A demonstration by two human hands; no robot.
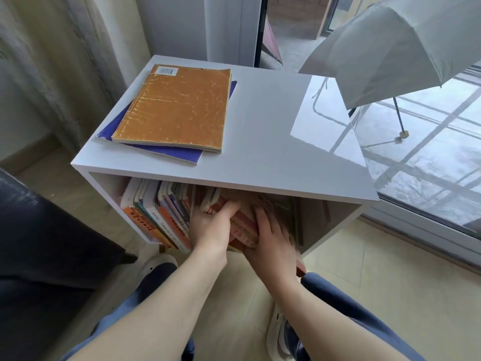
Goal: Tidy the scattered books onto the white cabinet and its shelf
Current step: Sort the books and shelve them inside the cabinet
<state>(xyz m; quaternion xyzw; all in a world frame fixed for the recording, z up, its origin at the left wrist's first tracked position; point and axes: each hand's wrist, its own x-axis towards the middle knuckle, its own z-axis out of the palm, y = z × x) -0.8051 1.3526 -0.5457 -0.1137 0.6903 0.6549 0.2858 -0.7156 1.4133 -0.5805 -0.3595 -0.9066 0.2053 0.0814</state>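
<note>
While I watch from the head camera, the bundle of red-covered books (243,226) sits tilted at the mouth of the shelf (325,217), partly inside the white cabinet (260,142) and partly out, at about 6 o'clock from the middle of the cabinet top. My left hand (212,226) grips the bundle at its 9 o'clock edge, fingers curled over the upper corner. My right hand (273,237) lies on the bundle's 3 o'clock side with its fingers straight and close together, pressing against the cover; it is blurred, so I cannot tell more of its hold. A reddish corner shows just under that wrist. At 9 o'clock of the bundle, touching my left hand, a row of books (158,214) leans inside the same compartment, spines toward me, orange and white among them. On the cabinet top, toward 10 o'clock, an orange book (177,108) with a barcode label lies flat on a blue book (166,152), the two slightly askew. Beyond the cabinet at 2 o'clock an open grey umbrella (390,48) stands on the floor outside the glass door. A pale curtain (52,61) hangs at 10 o'clock, and a dark seat (39,243) fills the 8 o'clock corner.
</note>
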